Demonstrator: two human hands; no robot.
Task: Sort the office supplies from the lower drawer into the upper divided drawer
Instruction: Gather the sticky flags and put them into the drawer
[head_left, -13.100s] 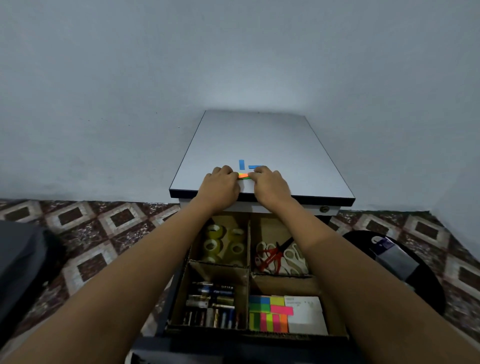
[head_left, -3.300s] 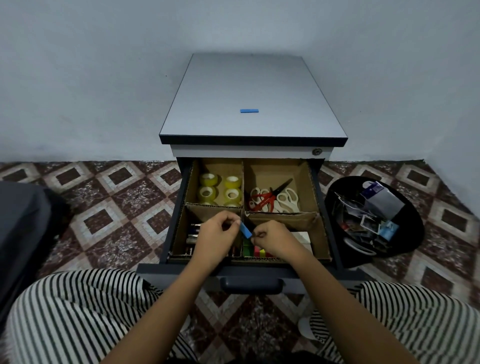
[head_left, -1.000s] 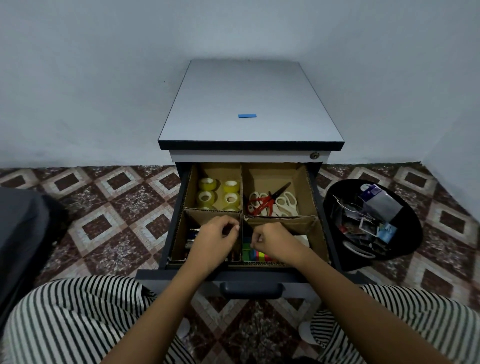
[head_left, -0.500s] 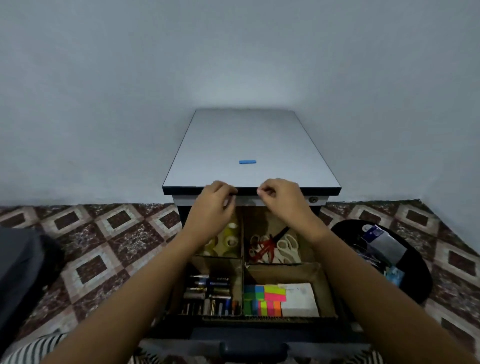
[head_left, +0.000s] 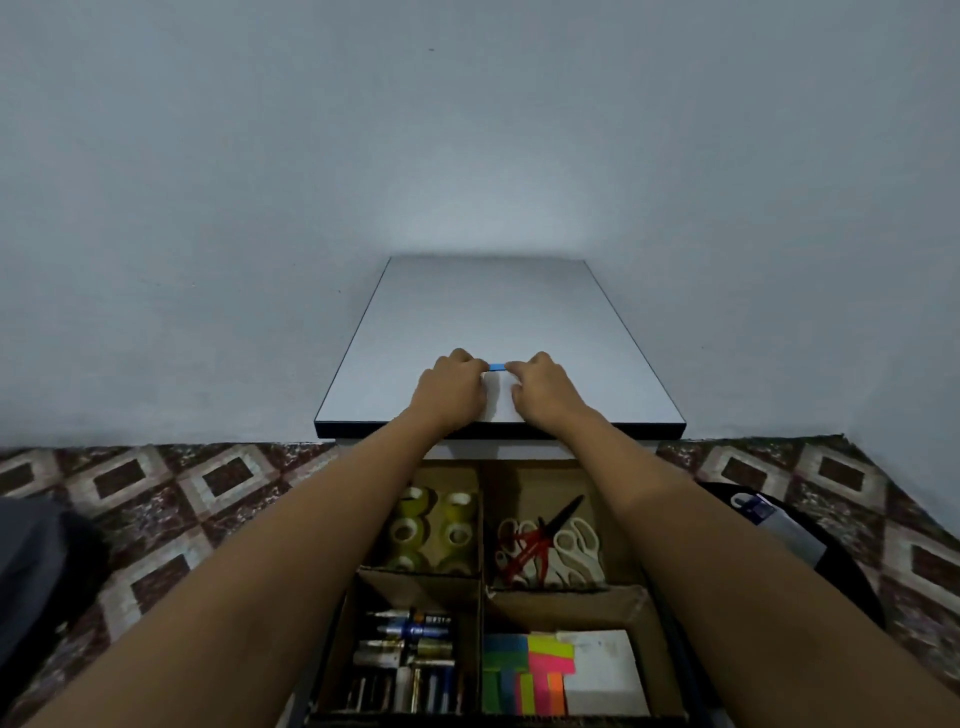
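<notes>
your fingers (head_left: 470, 364) on both hands pinch the ends of the small blue strip (head_left: 497, 367) lying on the cabinet top (head_left: 493, 312), left hand (head_left: 452, 387) and right hand (head_left: 540, 387) just beside each other; you seem to be picking it up; next, lift it cleanly and carry it down to the sticky-note compartment (head_left: 524, 675) in the divided drawer (head_left: 623, 597).

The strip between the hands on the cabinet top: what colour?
Blue strip, seen in the head view.
</notes>
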